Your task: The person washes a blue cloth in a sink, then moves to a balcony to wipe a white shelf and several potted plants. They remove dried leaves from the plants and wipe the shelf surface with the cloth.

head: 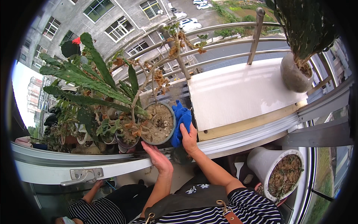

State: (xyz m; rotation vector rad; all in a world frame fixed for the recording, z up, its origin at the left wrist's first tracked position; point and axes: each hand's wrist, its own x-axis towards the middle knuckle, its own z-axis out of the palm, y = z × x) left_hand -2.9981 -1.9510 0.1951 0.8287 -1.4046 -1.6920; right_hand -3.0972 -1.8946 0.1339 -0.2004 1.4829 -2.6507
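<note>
A round plant pot (174, 126) with a grey-green rim stands among the plants on the window ledge, filled with dry sandy soil (159, 123). A bunched blue cloth (179, 123) is in my right hand (190, 140), between my fingers and the pot's right side. My left hand (159, 160), palm flat and fingers stretched out, lies against or very near the pot's front lower side; contact is hard to tell. From the pot area, a long-padded cactus (92, 81) leans left, and a bare stem (145, 78) with withered leaves rises. A smaller pot (127, 140) sits directly left.
A white board (237, 92) covers the ledge to the right, with a potted cactus (296, 72) at its far end. Metal railings (223, 42) bound the ledge. Below are a window handle (84, 175), a white planter (265, 165) and a striped-sleeved person (98, 208), possibly a reflection.
</note>
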